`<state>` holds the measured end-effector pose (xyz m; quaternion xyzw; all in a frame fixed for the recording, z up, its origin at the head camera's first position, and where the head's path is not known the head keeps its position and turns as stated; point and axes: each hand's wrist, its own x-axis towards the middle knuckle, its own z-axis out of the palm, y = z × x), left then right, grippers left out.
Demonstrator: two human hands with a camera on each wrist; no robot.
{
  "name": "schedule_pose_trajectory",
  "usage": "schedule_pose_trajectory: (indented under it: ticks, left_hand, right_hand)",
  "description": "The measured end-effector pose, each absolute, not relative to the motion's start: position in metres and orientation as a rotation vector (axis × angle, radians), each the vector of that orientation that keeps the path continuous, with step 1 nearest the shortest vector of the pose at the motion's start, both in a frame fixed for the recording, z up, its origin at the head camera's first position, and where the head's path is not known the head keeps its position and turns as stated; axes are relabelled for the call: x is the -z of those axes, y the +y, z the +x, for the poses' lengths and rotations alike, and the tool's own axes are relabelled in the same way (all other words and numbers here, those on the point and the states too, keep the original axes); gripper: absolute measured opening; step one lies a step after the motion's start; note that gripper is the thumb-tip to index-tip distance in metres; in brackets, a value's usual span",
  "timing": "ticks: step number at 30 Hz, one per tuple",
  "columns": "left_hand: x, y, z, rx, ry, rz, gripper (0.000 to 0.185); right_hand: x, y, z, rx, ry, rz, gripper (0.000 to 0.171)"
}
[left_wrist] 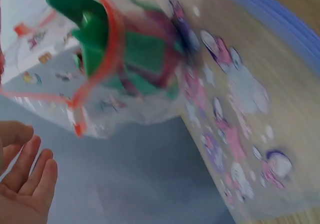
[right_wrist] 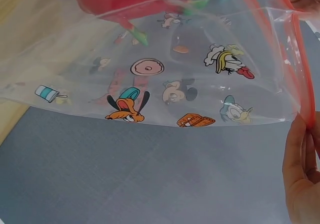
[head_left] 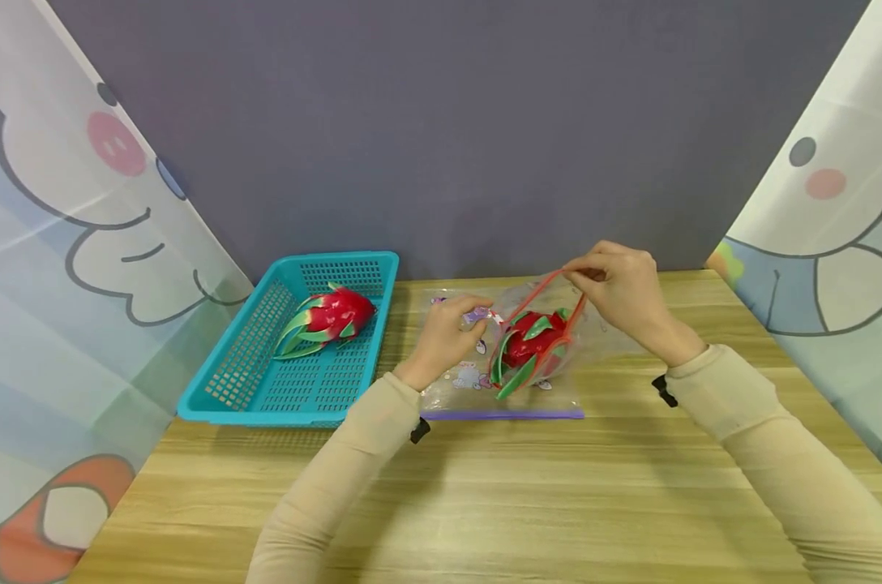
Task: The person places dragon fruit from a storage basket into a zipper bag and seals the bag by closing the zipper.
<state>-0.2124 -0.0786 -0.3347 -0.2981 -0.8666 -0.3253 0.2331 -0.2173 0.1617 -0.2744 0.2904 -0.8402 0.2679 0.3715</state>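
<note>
A clear cartoon-printed zip bag (head_left: pixel 590 337) with a red zip rim (head_left: pixel 536 296) lies mid-table, and a red and green dragon fruit (head_left: pixel 528 349) sits inside it. My right hand (head_left: pixel 583 274) pinches the red rim at its far side and lifts it. In the right wrist view the fingers (right_wrist: pixel 300 169) lie on the red strip (right_wrist: pixel 295 59). My left hand (head_left: pixel 477 318) hovers at the bag's left corner. In the blurred left wrist view its fingers (left_wrist: pixel 27 179) are relaxed and apart from the bag (left_wrist: pixel 140 109). A second dragon fruit (head_left: pixel 329 316) lies in the blue basket (head_left: pixel 266 405).
Under the lifted bag lies a flat bag with a purple zip strip (head_left: pixel 503 414) and cartoon prints (left_wrist: pixel 240 109). The basket stands at the left of the wooden table (head_left: pixel 485 503). A grey wall stands behind, and printed curtains hang at both sides.
</note>
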Motion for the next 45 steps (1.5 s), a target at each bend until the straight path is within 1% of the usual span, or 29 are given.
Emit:
schedule_pose_trajectory:
  ticks: [5,10,15,20,23,33,39,45]
  left_hand:
    - [0.342,-0.081,-0.224,0.855,-2.501,-0.81,0.03]
    - [0.349,-0.071,-0.237,0.722,-2.636,-0.883,0.031]
    - [0.353,-0.062,-0.244,0.588,-2.628,-0.955,0.025]
    - [0.354,-0.062,-0.244,0.593,-2.522,-1.051,0.017]
    - [0.353,-0.065,-0.244,0.607,-2.486,-1.059,0.014]
    - [0.345,-0.074,-0.24,0.772,-2.433,-0.863,0.015]
    - [0.334,-0.07,-0.241,0.873,-2.39,-0.747,0.02]
    - [0.322,-0.062,-0.247,0.93,-2.345,-0.669,0.02]
  right_hand:
    - [0.275,0.163,-0.217,-0.705,-2.174,0.726,0.004]
    - [0.276,0.164,-0.217,-0.714,-2.18,0.72,0.004]
    - [0.276,0.166,-0.217,-0.726,-2.174,0.704,0.005]
    - [0.276,0.168,-0.217,-0.733,-2.182,0.69,0.006]
    - [0.276,0.168,-0.217,-0.74,-2.181,0.69,0.005]
    - [0.279,0.176,-0.221,-0.751,-2.181,0.664,0.006]
    - [0.278,0.18,-0.219,-0.78,-2.19,0.629,0.008]
    - [0.275,0.188,-0.215,-0.879,-2.215,0.549,0.013]
